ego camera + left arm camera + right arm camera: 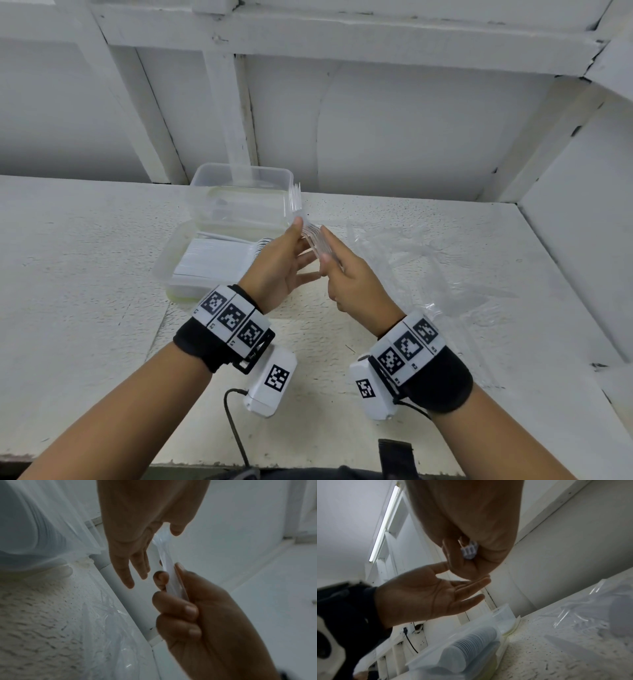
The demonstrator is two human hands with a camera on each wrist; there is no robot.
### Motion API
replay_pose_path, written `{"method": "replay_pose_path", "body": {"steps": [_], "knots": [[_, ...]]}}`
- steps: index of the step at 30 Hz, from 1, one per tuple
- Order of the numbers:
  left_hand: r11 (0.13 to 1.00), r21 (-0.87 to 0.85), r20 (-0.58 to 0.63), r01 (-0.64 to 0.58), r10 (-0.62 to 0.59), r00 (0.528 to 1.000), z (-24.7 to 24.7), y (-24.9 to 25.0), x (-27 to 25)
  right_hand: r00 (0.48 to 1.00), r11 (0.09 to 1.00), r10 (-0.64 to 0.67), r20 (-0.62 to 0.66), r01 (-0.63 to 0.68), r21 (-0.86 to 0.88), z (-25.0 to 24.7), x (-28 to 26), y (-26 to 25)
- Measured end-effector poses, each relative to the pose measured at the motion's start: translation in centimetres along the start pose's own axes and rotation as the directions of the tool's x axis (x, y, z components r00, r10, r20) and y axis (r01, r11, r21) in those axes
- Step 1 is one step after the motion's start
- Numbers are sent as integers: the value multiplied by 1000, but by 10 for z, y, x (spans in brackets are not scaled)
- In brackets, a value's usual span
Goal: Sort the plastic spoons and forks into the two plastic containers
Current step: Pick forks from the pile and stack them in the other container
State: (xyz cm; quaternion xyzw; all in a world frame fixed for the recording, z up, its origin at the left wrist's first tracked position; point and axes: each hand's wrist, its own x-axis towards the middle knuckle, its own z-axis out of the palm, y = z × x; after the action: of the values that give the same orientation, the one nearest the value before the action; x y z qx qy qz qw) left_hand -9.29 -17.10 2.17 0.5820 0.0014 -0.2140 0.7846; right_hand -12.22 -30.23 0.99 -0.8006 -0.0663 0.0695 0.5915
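A: Start at the left. What sits there on the bench (85, 240)?

B: Two clear plastic containers, rectangular with rounded corners. The near container (168, 263) is packed with white plastic spoons (219, 258), lying in a tight row, handles to the left. The far container (239, 195) stands just behind it, touching or nearly so; what lies inside I cannot tell.

A: And the left hand?

B: The left hand (281, 270) is raised just right of the near container, palm turned right. Its lower fingers are straight and spread. Its thumb tip rests on a stack of clear forks (310, 229), up near the tines. Whether a finger presses from the other side is hidden.

A: The right hand?

B: The right hand (352, 277) has the firmer grip: its fingers curl round the handle end of the stack and the thumb lies along its edge. In the right wrist view the ribbed handle ends show between thumb and fingers.

A: How does the stack lie?

B: Held above the bench, tilted, tines pointing far and left toward the far container's right wall.

A: Further right?

B: A crumpled clear plastic wrapper (428, 260), glossy and creased, lies on the rough, speckled white bench top.
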Motion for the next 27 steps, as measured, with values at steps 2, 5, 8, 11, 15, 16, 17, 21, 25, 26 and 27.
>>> {"method": "replay_pose_path", "body": {"steps": [2,5,8,11,15,16,17,21,25,26,27], "knots": [[998,-60,-3,-36,36,999,-5,5,1,999,996,20,36,-23,91,-4,-1,-1],[987,-144,-42,-64,58,997,-11,12,2,997,997,4,78,-10,73,-7,-3,-2],[992,-90,-106,-83,74,992,-14,14,4,995,999,-15,94,18,-33,-7,-4,-5],[997,-22,-160,-76,72,984,-14,11,5,992,977,-70,108,91,-195,-3,-3,-8],[999,-7,-212,-47,44,976,-17,13,7,980,906,-135,148,182,-381,-1,1,-10],[999,-14,-208,-37,33,978,-19,14,8,977,905,-137,165,191,-380,-1,2,-11],[999,-32,-196,-23,16,981,-21,14,9,974,907,-134,181,194,-374,-1,2,-11],[991,-136,-212,10,-39,976,-25,15,10,967,895,-116,226,201,-398,-2,9,-13],[979,-206,-321,8,-75,944,-27,15,12,977,721,-113,183,207,-661,1,20,-16],[976,-219,-341,5,-82,936,-28,15,13,976,653,-136,172,219,-725,1,23,-17],[973,-231,-357,2,-87,930,-29,15,14,972,598,-162,169,233,-767,1,26,-19]]}}
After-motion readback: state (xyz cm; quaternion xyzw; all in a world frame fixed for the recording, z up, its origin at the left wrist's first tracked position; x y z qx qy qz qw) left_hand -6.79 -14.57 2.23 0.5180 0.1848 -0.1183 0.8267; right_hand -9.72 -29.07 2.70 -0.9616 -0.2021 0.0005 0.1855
